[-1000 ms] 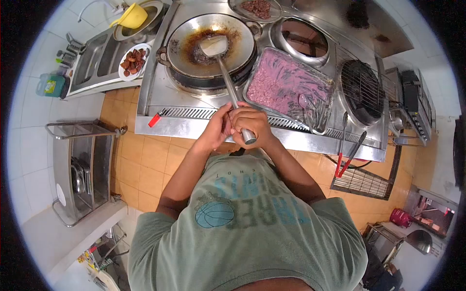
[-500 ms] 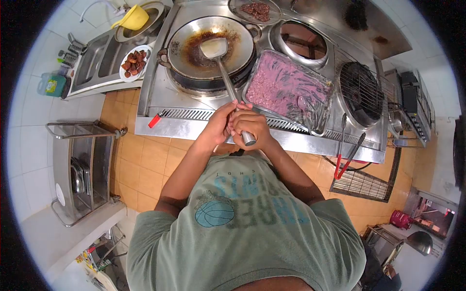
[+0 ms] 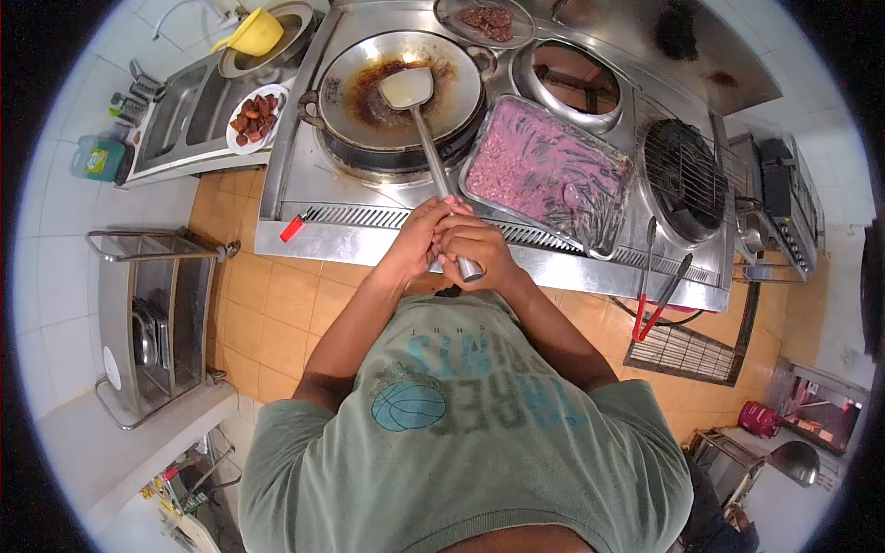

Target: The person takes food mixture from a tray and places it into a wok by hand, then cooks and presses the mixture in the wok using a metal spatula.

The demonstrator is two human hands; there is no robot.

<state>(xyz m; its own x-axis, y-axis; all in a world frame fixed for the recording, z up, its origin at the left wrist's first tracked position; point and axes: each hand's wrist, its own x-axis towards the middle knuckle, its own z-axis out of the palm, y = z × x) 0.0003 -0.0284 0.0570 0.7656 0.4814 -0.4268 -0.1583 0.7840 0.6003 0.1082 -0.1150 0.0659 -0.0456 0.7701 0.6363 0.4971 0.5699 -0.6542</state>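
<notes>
At the stove (image 3: 350, 247), I log left hand (image 3: 417, 238) and right hand (image 3: 477, 247) wrapped round spatula (image 3: 425, 138), blade (image 3: 407, 88) in wok (image 3: 346, 94); likely stirring; next stroke needs steady grip.

The wok (image 3: 355, 88) sits on the counter (image 3: 300, 184), with the head of the spatula (image 3: 425, 138) in it and the handle jutting out before it; left of the wok, a plate of meat (image 3: 270, 135) lies at the edge of the sink unit (image 3: 198, 152); behind the wok, to its right, stands a dish of meat (image 3: 518, 26); just beside the wok, on its right, lies a filled tray (image 3: 604, 241); well to the wok's right rests a grate (image 3: 687, 175); before the wok, a lighter (image 3: 293, 228) lies left, tongs (image 3: 643, 300) right.
</notes>
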